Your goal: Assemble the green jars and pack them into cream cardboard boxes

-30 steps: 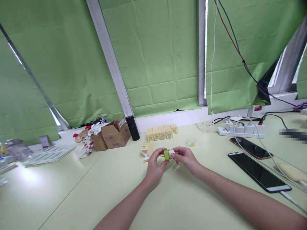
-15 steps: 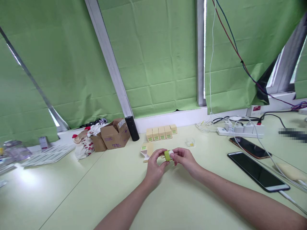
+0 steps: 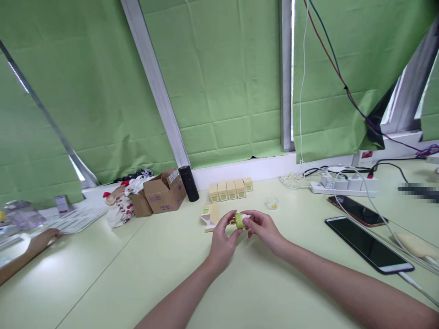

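Observation:
Between my two hands is a small green-and-white object, held just above the table; a thin brownish loop shows at its left side. The thumb and fingers of my left hand grip its green part from the left. On the right, my right hand pinches the white end, which its fingers partly cover. Just behind my left hand lies an open small cardboard box with a green label. Farther back stands a row of several small tan boxes. A small clear dish with something yellow in it sits beyond my right hand.
Phones and cables lie at the right, near a white power strip. A black cylinder and a cardboard carton stand at the back left. Another person's hand rests by white trays at far left.
The green-and-white object has turned slightly between my fingers, both hands staying nearly in place. Another person's hand and forearm have come into view at the far left.

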Tool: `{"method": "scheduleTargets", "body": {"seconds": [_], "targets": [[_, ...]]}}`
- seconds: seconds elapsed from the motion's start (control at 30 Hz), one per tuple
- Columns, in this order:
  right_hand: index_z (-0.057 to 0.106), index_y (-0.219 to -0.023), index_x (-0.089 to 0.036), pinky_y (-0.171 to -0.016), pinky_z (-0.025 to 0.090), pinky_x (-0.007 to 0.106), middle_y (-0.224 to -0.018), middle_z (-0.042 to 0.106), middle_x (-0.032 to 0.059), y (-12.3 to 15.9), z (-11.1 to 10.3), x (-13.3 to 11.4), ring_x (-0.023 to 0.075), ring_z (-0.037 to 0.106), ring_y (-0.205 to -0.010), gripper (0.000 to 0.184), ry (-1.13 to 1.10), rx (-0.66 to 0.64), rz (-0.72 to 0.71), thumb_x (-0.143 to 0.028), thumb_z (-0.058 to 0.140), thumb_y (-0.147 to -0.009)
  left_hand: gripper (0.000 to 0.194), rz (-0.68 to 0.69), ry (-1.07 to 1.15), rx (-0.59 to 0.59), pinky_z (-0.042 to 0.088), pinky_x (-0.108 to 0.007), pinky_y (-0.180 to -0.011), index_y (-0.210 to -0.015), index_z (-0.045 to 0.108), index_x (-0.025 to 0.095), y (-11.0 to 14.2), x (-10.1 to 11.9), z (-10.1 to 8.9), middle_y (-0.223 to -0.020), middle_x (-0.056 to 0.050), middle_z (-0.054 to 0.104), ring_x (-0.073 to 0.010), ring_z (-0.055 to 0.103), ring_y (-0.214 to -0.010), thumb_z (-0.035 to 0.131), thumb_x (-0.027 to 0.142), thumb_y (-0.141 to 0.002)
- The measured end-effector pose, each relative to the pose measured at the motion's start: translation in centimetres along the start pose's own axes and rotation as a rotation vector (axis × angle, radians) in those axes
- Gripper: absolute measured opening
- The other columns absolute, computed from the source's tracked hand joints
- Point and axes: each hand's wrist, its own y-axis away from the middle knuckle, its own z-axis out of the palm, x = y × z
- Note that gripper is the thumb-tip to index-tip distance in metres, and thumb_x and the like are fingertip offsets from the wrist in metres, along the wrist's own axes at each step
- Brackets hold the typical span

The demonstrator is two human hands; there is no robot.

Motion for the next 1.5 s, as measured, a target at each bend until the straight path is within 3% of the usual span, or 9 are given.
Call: {"method": "scheduleTargets", "body": {"seconds": [0.2,0.57,0.8,0.9,0.97,1.2,1.3,1.4,1.5], "targets": [[0.075,-0.104,-0.015,-0.058,0.056,0.030,-0.079,0.074,0.0056,-0.1,0.3,-0.1,0.0180,0.066,-0.069,0.062,-0.009,0.052,-0.011,-0.065,0.085,-0.070,0.036,0.038,-0.043,-0.021,0.052,-0.042,-0.102,-0.129,0.063,0.023,0.4,0.8,0.3,-0.127,-0.010,0.070,-0.0246,0.068,-0.114,0.067,0.025,-0.093],[0.076,-0.102,-0.014,-0.056,0.056,0.031,-0.078,0.074,0.0065,0.1,0.4,-0.1,0.0179,0.065,-0.067,0.064,0.035,0.080,-0.022,-0.070,0.082,-0.071,0.038,0.033,-0.089,-0.018,0.055,-0.043,-0.102,-0.132,0.063,0.023,0.4,0.6,0.3,-0.128,-0.010,0.071,-0.0247,0.069,-0.112,0.066,0.027,-0.094],[0.071,-0.096,-0.016,-0.055,0.057,0.031,-0.078,0.075,0.0055,0.5,1.1,0.0,0.0189,0.068,-0.066,0.060,-0.030,0.090,-0.020,-0.069,0.085,-0.069,0.052,0.199,-0.322,-0.066,0.050,-0.047,-0.116,-0.153,0.050,0.029,0.8,0.1,0.3,-0.161,-0.009,0.051,-0.0283,0.049,-0.149,0.058,0.033,-0.102],[0.067,-0.092,-0.017,-0.054,0.056,0.030,-0.073,0.074,0.0039,0.7,1.4,0.3,0.0172,0.067,-0.061,0.058,-0.051,0.076,-0.023,-0.069,0.085,-0.071,0.055,0.245,-0.387,-0.063,0.048,-0.048,-0.118,-0.157,0.045,0.027,1.1,0.0,0.4,-0.163,-0.010,0.049,-0.0281,0.047,-0.151,0.055,0.031,-0.103],[0.065,-0.090,-0.018,-0.054,0.056,0.029,-0.071,0.073,0.0033,0.8,1.4,0.5,0.0159,0.065,-0.058,0.057,-0.046,0.064,-0.029,-0.068,0.084,-0.072,0.054,0.239,-0.386,-0.055,0.050,-0.049,-0.116,-0.156,0.046,0.026,1.2,0.1,0.5,-0.159,-0.011,0.054,-0.0284,0.055,-0.144,0.053,0.030,-0.104],[0.067,-0.094,-0.019,-0.057,0.052,0.028,-0.077,0.069,0.0032,0.8,0.6,0.1,0.0188,0.066,-0.072,0.041,0.206,0.032,-0.154,-0.058,0.078,-0.084,0.057,0.033,-0.025,-0.061,0.054,-0.043,-0.104,-0.153,0.046,0.025,0.9,1.0,0.4,-0.140,-0.014,0.066,-0.0265,0.068,-0.120,0.060,0.045,-0.102],[0.069,-0.110,-0.021,-0.060,0.055,0.029,-0.104,0.071,0.0078,1.0,-0.1,-0.3,0.0192,0.067,-0.080,0.032,0.461,0.067,-0.314,-0.043,0.076,-0.087,0.055,-0.045,0.179,-0.085,0.058,-0.038,-0.092,-0.144,0.054,0.020,0.3,1.0,0.3,-0.123,-0.014,0.071,-0.0225,0.070,-0.102,0.063,0.051,-0.099],[0.063,-0.132,-0.027,-0.063,0.059,0.032,-0.129,0.065,0.0107,1.2,-0.6,-0.5,0.0175,0.066,-0.080,0.044,0.682,0.028,-0.517,-0.029,0.071,-0.089,0.054,-0.106,0.285,-0.142,0.059,-0.035,-0.081,-0.137,0.061,0.017,0.0,1.0,0.3,-0.112,-0.012,0.073,-0.0179,0.069,-0.084,0.068,0.052,-0.096],[0.061,-0.136,-0.029,-0.067,0.061,0.033,-0.134,0.065,0.0108,1.4,-0.8,-0.3,0.0185,0.070,-0.084,0.043,0.827,-0.057,-0.642,-0.020,0.062,-0.094,0.054,-0.138,0.357,-0.205,0.060,-0.036,-0.085,-0.135,0.063,0.017,0.1,1.1,0.5,-0.123,-0.014,0.072,-0.0205,0.071,-0.092,0.070,0.051,-0.094]]}}
